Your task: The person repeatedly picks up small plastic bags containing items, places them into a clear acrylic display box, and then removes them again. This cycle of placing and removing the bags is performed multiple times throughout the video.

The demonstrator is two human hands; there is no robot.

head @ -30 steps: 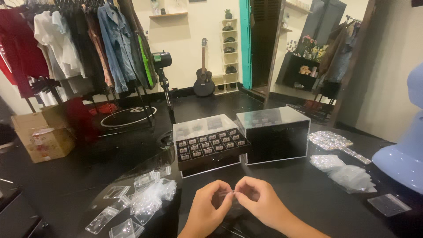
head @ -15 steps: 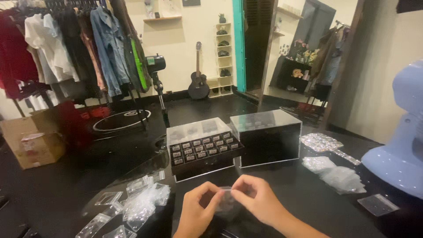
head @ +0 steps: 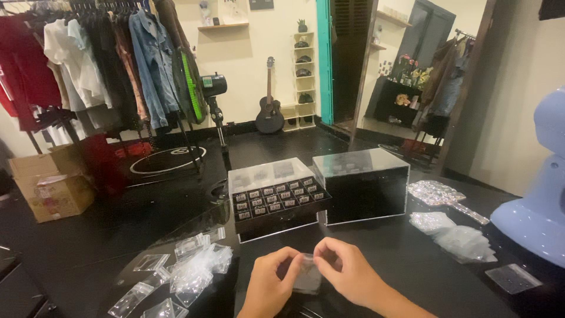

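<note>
Small clear plastic zip bag [head: 307,275], flimsy, glossy, contents too small to tell, near the front edge of the black glossy table [head: 376,259]. Pinched at the top by left hand [head: 269,281] and right hand [head: 344,272], thumbs and forefingers closed on either side of the mouth. Step in hand, by the look: working the bag's opening. Next move likely calling for a fine, even pull or press along the seal. Behind: black tiered display tray of small tagged items [head: 276,200]. Toward the left edge: heap of similar clear bags [head: 188,271].
</note>
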